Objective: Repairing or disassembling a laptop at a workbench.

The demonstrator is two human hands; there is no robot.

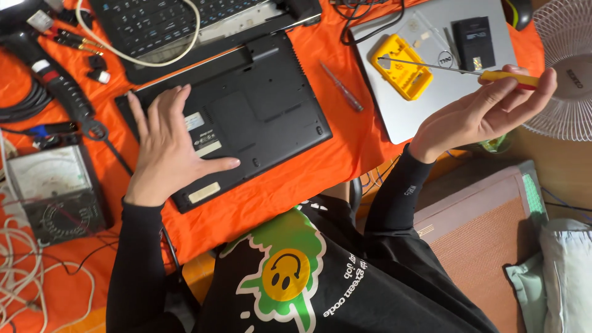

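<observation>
A black laptop (pixel 265 105) lies bottom-up on the orange cloth (pixel 345 148). My left hand (pixel 166 148) rests flat on its left part, fingers spread. My right hand (pixel 487 111) is raised to the right, palm up, holding a screwdriver (pixel 456 71) with a yellow and red handle; its thin shaft points left over a silver laptop (pixel 431 92). On that silver laptop lie a yellow plastic holder (pixel 401 68) and a small black box (pixel 473 42).
Another open black laptop (pixel 185 24) with a white cable sits at the top. A thin tester screwdriver (pixel 342 86) lies between the laptops. An analog meter (pixel 49 191), cables and probes crowd the left. A white fan (pixel 564 61) stands at right, a mat (pixel 481 240) below.
</observation>
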